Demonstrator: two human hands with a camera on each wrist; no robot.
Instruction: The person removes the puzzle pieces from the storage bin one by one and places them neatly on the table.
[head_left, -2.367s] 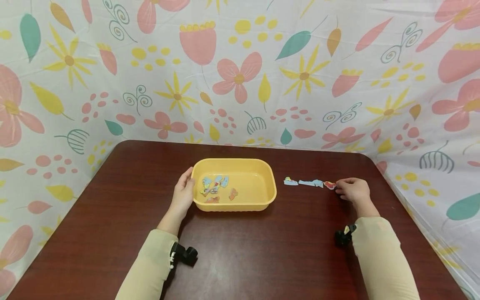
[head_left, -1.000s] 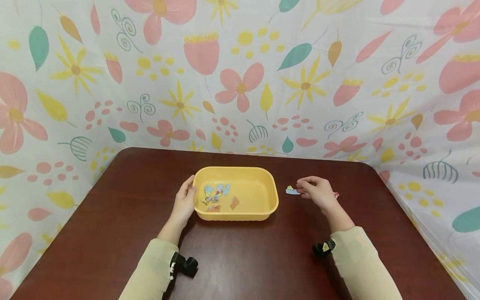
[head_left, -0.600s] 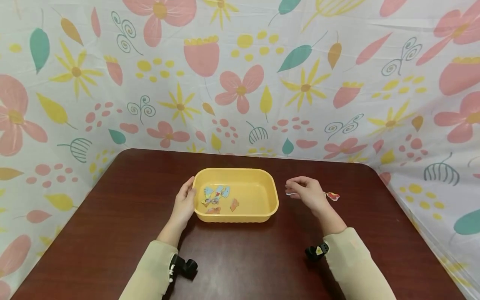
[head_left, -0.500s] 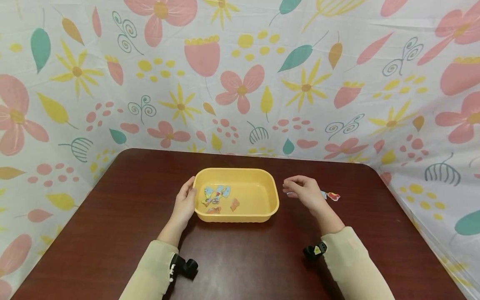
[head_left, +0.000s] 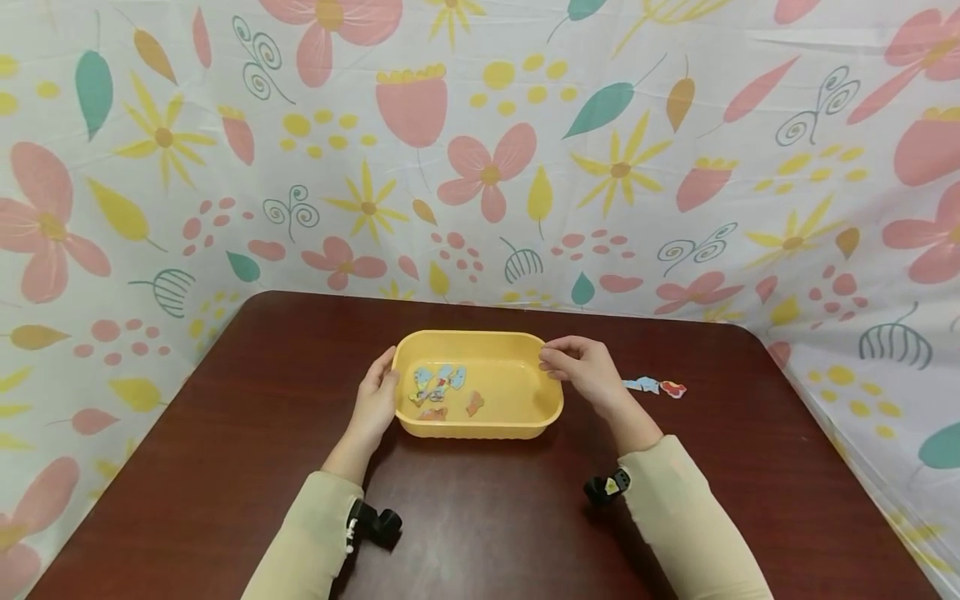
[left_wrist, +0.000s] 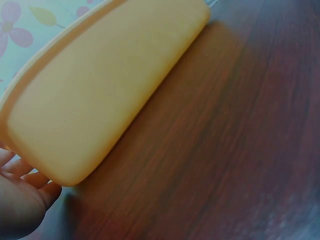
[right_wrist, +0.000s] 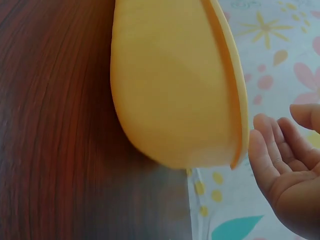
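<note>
A yellow plastic tub [head_left: 480,430] stands on the dark wooden table, with several small paper-like cutouts inside: light-blue ones [head_left: 456,379] at its left and orange-brown ones [head_left: 476,403] near the middle. My left hand [head_left: 372,408] holds the tub's left end, fingers along the outer wall. At the opposite end, my right hand [head_left: 587,375] hovers with its fingertips at the right rim; in the right wrist view the fingers are loosely bent, thumb apart, nothing between them. A light-blue cutout [head_left: 643,384] and a red one [head_left: 673,389] lie in a row behind it; the row's left part is hidden.
The brown table [head_left: 480,517] stretches in front of the tub and to both sides. A floral-patterned cloth [head_left: 480,275] hangs along the table's far edge and sides. Each wrist carries a small black camera [head_left: 378,523].
My right hand has moved left from the red cutout, over the row, to the tub's right rim. The left hand stays on the tub. The head view has shifted slightly.
</note>
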